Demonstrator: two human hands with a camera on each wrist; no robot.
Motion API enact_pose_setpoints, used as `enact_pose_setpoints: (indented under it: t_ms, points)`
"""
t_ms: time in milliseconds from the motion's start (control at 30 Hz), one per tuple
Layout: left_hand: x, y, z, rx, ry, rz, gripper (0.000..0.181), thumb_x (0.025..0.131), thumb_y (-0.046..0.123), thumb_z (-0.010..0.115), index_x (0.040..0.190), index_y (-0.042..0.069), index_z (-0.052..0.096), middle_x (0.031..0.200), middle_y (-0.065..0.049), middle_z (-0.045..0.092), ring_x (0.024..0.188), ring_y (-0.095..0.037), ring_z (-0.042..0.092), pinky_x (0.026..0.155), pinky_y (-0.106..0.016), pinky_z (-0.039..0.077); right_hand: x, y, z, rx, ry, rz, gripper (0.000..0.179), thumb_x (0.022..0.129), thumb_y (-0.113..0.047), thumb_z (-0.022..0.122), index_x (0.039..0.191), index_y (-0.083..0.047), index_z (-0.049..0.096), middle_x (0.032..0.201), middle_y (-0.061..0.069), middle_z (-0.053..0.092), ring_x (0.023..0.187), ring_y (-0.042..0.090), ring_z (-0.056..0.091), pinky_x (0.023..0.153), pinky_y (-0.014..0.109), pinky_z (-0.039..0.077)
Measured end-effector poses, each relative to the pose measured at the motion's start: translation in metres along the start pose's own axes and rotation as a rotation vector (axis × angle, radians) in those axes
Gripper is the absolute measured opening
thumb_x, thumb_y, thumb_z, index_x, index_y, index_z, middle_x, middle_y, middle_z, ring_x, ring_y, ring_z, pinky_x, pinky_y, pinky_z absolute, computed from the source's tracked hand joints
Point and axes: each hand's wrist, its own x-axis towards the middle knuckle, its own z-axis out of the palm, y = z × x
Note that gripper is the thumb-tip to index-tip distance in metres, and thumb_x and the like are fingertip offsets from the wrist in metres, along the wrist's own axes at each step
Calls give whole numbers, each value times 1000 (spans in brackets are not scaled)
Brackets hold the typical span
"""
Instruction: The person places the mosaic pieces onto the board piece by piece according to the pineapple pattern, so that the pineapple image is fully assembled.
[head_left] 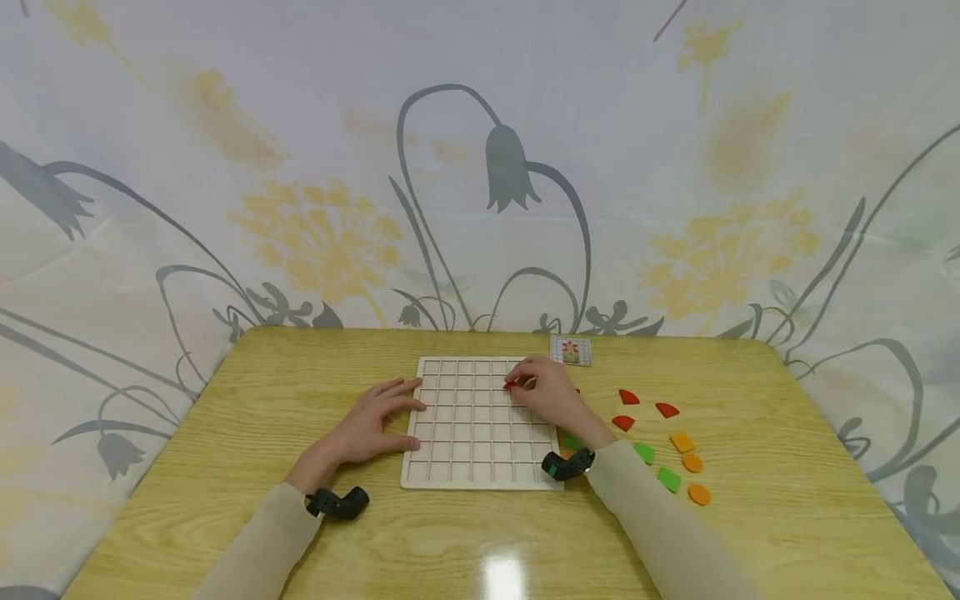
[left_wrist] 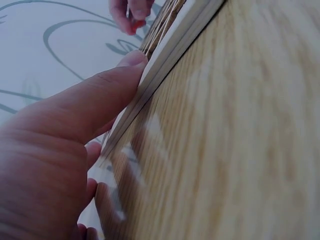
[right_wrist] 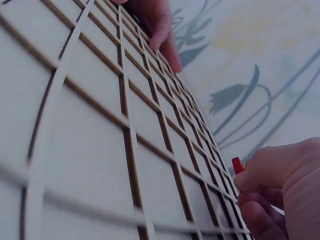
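A white grid board (head_left: 472, 433) with raised lines lies flat on the table. My left hand (head_left: 375, 423) rests at its left edge, fingers spread and straight; in the left wrist view the thumb (left_wrist: 107, 95) touches the board's rim. Over the upper right cells, my right hand (head_left: 551, 392) pinches a small red piece (head_left: 509, 386) between thumb and fingertips. The right wrist view shows the red piece (right_wrist: 237, 165) poking out past the fingertips, close over the grid. Most of that piece is hidden by the fingers.
Right of the board lie loose flat pieces: red quarter-rounds (head_left: 628, 397), green squares (head_left: 669, 480), an orange square (head_left: 682, 442) and orange circles (head_left: 699, 495). Some are partly covered by my right arm. A small pattern card (head_left: 571, 351) lies behind the board, before a flowered curtain (head_left: 480, 250).
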Motion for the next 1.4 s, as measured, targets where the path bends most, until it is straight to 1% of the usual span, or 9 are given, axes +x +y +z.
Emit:
enact_pose_setpoints:
  t_ms: [233, 367, 567, 700, 800, 1100, 1400]
  points:
    - [1, 2, -1, -9, -8, -24, 52, 84, 40, 80, 129, 18, 66, 159, -5, 35, 147, -36, 22, 114, -64, 17, 14, -6, 20, 4, 12, 33, 10, 87, -4, 73, 92, -11, 77, 95, 0, 64, 82, 14, 61, 73, 31, 54]
    - [1, 3, 1, -5, -2, -23, 51, 84, 40, 80, 128, 18, 67, 158, -6, 36, 147, -37, 23, 113, -65, 18, 18, -9, 27, 24, 24, 50, 9, 88, -6, 73, 94, -11, 78, 99, 1, 66, 85, 17, 62, 76, 33, 54]
    - [0, 3, 3, 10, 18, -8, 49, 85, 40, 79, 127, 18, 67, 157, -7, 38, 145, -39, 25, 111, -66, 20, 21, -5, 37, 42, 43, 106, 12, 88, -6, 73, 95, -14, 78, 101, -1, 66, 86, 15, 61, 77, 32, 52]
    - [1, 4, 1, 11, 18, -6, 49, 85, 39, 79, 128, 17, 67, 157, -8, 38, 145, -39, 25, 111, -66, 20, 21, -5, 39, 38, 45, 109, 10, 87, -7, 74, 94, -14, 78, 98, -2, 66, 85, 14, 60, 77, 32, 51]
    - [1, 5, 0, 8, 13, -12, 49, 85, 39, 79, 127, 17, 67, 157, -8, 38, 145, -39, 25, 111, -66, 19, 20, -5, 39, 42, 34, 102, 10, 88, -7, 74, 95, -13, 78, 99, -2, 66, 85, 15, 60, 77, 32, 51]
    - [0, 3, 2, -1, 16, -28, 48, 85, 39, 79, 126, 18, 67, 157, -7, 38, 146, -39, 24, 112, -66, 17, 20, -3, 41, 2, 14, 77, 9, 90, -9, 73, 91, -14, 80, 103, -2, 68, 97, 17, 62, 81, 32, 51]
    - [0, 6, 1, -8, 17, -17, 48, 84, 37, 80, 126, 17, 67, 157, -9, 38, 146, -39, 24, 112, -66, 17, 21, -4, 39, -3, 3, 66, 9, 90, -9, 73, 91, -14, 80, 105, -2, 70, 101, 19, 63, 84, 34, 51]
